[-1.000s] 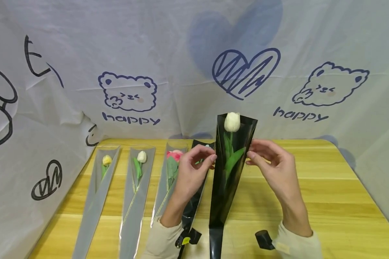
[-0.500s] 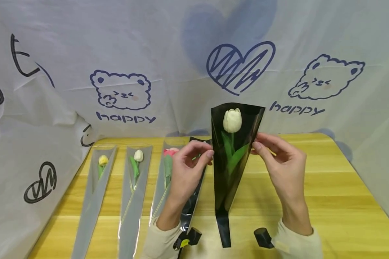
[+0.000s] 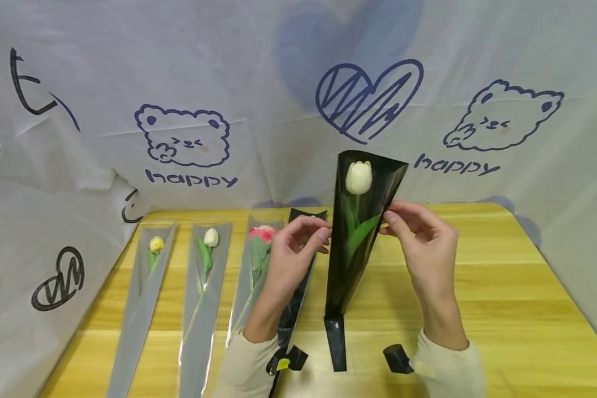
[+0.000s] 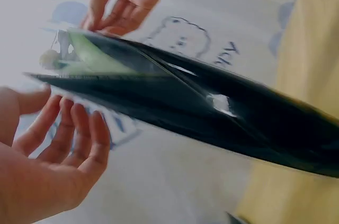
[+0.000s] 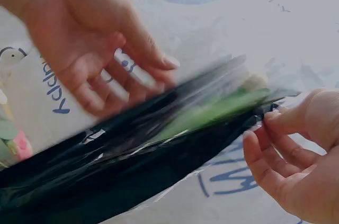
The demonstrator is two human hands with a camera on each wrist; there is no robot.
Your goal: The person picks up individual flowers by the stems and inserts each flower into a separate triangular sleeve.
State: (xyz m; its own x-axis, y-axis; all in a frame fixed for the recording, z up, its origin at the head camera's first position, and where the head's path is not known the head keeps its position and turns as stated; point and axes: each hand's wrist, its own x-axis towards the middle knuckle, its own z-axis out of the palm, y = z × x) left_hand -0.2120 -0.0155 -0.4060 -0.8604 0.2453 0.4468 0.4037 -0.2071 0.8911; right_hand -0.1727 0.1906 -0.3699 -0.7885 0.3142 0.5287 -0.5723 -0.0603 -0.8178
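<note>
A black flower sleeve (image 3: 338, 276) stands tilted above the table in the head view, with a white tulip (image 3: 359, 178) and its green leaves (image 3: 363, 235) inside. My right hand (image 3: 430, 249) pinches its right edge between thumb and fingers; the film creases there in the right wrist view. On the other side is my left hand (image 3: 291, 260), beside the left edge. Its fingers are spread and relaxed in the left wrist view, thumb tip close to the film; whether it touches is unclear. The sleeve's narrow tail (image 3: 335, 345) hangs below, bent.
Left on the wooden table (image 3: 502, 309) lie a sleeved yellow tulip (image 3: 156, 244), a sleeved white tulip (image 3: 211, 237) and a sleeved pink flower (image 3: 262, 234). Another black sleeve (image 3: 293, 304) lies partly behind my left hand. A printed white cloth (image 3: 268, 121) hangs behind.
The sleeve has risen off the table. Its mouth widened, then narrowed as the left edge swung right, away from my left fingers. My right hand keeps its pinch.
</note>
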